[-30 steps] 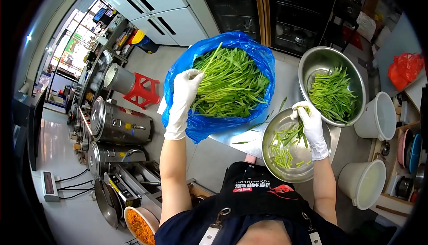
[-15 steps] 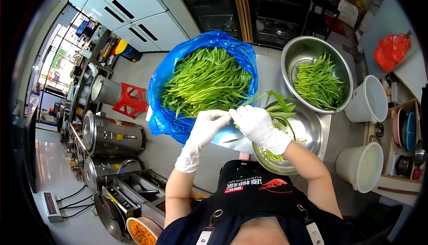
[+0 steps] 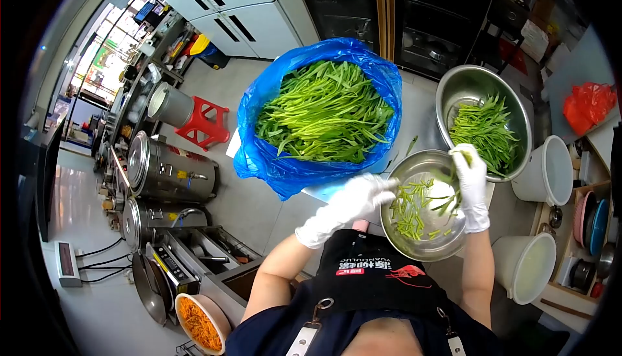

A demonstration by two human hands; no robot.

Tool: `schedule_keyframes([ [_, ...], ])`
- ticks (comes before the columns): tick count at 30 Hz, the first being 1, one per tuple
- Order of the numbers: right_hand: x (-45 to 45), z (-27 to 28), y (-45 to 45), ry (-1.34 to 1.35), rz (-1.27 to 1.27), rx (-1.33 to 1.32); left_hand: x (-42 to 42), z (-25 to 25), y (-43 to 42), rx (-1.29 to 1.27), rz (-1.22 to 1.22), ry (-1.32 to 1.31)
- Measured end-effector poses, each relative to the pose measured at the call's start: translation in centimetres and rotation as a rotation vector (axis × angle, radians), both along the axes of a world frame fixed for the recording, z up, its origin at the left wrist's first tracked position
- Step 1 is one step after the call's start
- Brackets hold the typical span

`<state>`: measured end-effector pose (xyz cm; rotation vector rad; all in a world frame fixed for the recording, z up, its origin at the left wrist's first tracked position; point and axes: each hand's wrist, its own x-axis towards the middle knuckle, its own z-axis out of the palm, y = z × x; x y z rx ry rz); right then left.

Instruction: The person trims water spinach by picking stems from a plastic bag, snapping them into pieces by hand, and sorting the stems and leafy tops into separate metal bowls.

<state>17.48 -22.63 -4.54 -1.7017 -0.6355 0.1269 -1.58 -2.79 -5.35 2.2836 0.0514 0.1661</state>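
Observation:
My right hand [image 3: 472, 184], in a white glove, is closed around a small bunch of water spinach [image 3: 448, 194]. Its dark leaves hang blurred over the smaller steel bowl [image 3: 424, 251]. Short pieces of stem [image 3: 408, 213] are scattered on that bowl's bottom. At the bowl's left rim is my gloved left hand [image 3: 353, 206], its fingers stretched out and slightly apart, with nothing visible in them. A blue plastic bag [image 3: 251, 155] full of long water spinach stands beyond it. More greens [image 3: 483, 126] lie in the larger steel bowl [image 3: 448, 90] at the far right.
A metal table [image 3: 418, 106] bears the bag and bowls. White buckets [image 3: 525, 265] stand on the right. To the left are a red stool [image 3: 206, 123], steel pots [image 3: 172, 168] and a tub of orange shreds [image 3: 201, 323].
My hands have parted; the right moved right over the smaller bowl with the greens, the left stays near its left rim. The bunch lying across that bowl is now lifted. The view has shifted.

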Motion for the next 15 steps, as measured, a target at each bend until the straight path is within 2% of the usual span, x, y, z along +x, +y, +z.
schedule_keyframes([
  [1,0.5,0.1,-0.5,0.013,-0.002,-0.018,0.3,0.3,1.3,0.111,0.103,-0.064],
  [2,0.6,0.9,-2.0,0.292,0.008,-0.114,0.5,0.7,2.7,0.224,0.205,-0.13],
  [6,-0.1,-0.2,-2.7,0.304,0.104,-0.044,0.7,3.6,10.9,0.794,0.622,-0.246],
  [8,-0.5,-1.0,-2.5,0.342,0.153,-0.004,0.8,3.9,15.6,0.864,0.677,-0.272],
  [11,-1.1,-2.3,-1.5,0.34,0.171,0.017,1.8,2.7,20.5,0.946,0.653,-0.106],
  [14,-1.8,-1.7,-0.2,0.36,0.209,0.053,3.0,0.9,22.9,1.093,0.497,-0.02],
  [15,-1.8,-1.8,0.0,0.352,0.193,0.006,3.2,0.9,22.8,1.049,0.458,0.068],
])
